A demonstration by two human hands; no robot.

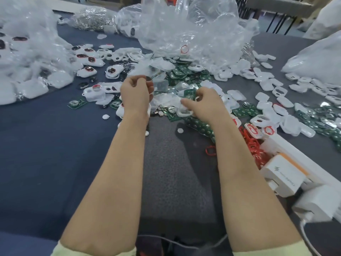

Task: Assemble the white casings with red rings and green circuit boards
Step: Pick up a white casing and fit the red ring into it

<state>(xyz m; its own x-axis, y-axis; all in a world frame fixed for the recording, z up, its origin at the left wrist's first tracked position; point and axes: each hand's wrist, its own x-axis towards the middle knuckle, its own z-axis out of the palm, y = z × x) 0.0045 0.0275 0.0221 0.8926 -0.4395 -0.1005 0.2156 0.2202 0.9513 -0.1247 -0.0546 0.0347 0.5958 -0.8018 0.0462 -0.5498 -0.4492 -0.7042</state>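
dark table (pixel 55 145): white casings (pixel 267 85), green boards (pixel 184 72), red rings (pixel 252 145), plastic bags (pixel 193 34).

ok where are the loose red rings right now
The loose red rings lie heaped on the right in the head view, between the right forearm and the long white box.

Left hand (pixel 136 93) pinches a small dark piece (pixel 148 78), too blurred to ID. Right hand (pixel 204 103) hides part of a white casing (pixel 184 113), grip unreadable. Clear bag (pixel 193 30) is cut off by the top edge, charger (pixel 317 206) by the right edge.
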